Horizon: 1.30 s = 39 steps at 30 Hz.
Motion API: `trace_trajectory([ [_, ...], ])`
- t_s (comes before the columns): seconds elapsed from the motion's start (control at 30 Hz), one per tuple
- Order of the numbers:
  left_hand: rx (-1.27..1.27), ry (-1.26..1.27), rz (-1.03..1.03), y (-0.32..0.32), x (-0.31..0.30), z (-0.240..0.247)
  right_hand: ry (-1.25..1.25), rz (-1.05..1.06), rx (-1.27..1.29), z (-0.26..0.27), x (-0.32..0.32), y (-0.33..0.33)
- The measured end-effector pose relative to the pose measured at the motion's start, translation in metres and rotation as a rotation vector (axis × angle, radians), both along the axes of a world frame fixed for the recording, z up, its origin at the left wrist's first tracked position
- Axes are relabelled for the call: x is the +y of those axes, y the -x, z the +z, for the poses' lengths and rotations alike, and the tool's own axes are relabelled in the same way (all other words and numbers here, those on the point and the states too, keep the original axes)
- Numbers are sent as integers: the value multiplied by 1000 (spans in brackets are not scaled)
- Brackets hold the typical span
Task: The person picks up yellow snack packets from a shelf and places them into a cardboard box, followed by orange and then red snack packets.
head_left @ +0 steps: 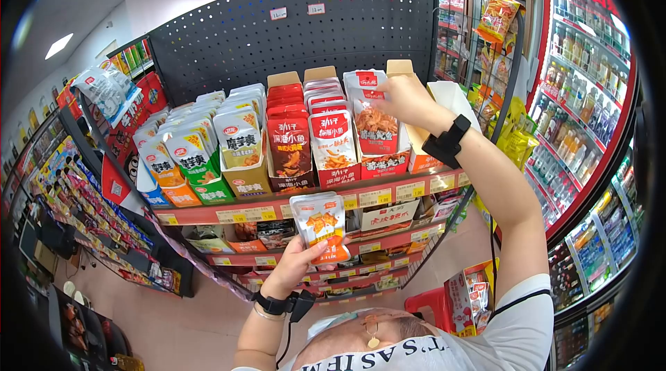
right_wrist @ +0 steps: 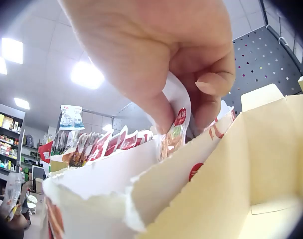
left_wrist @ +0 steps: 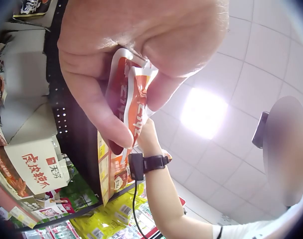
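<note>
My left hand [head_left: 295,268] holds a few white-and-orange snack pouches [head_left: 320,222] upright in front of the shelf. In the left wrist view, the thumb and fingers pinch the orange ends of the pouches [left_wrist: 136,107]. Up at the top shelf, my right hand [head_left: 409,104] reaches into a display box [head_left: 385,165] of clear-windowed snack pouches [head_left: 374,128]. The right wrist view has its thumb and fingers pinching the top of a pouch [right_wrist: 175,132] with a red logo, its lower part hidden by the cardboard wall.
Beside the right hand stands an open cardboard box [right_wrist: 271,149]. Red fish-snack pouches [head_left: 288,139] and boxes of konjac snacks [head_left: 198,156] fill the shelf leftward. Behind rises a black pegboard [head_left: 291,38]. A drinks fridge [head_left: 583,93] and red stool [head_left: 431,304] are on the right.
</note>
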<state>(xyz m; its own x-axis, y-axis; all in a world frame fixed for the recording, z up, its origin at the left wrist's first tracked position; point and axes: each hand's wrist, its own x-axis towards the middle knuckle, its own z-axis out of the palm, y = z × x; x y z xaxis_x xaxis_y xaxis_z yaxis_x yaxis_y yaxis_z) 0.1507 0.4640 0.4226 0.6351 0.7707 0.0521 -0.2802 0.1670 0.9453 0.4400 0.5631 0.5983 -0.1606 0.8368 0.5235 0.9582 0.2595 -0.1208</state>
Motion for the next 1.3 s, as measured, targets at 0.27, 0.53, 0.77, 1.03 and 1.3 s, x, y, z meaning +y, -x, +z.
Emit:
trace_trajectory([
  [0.27,30,1,-19,-8,2,0,-584,88,258,14,-37,-20],
  [0.53,68,29,-90,-28,5,-4,-285,287,1095,-15,-122,-39],
  [0.77,98,113,-166,-58,4,-9,197,228,1260,-103,-182,-46],
  [1.03,397,-157,-442,-115,5,-60,294,322,1239,-204,-225,-62],
  [1.3,510,-89,-791,-192,-10,-119,263,102,1582,-305,-283,-63],
])
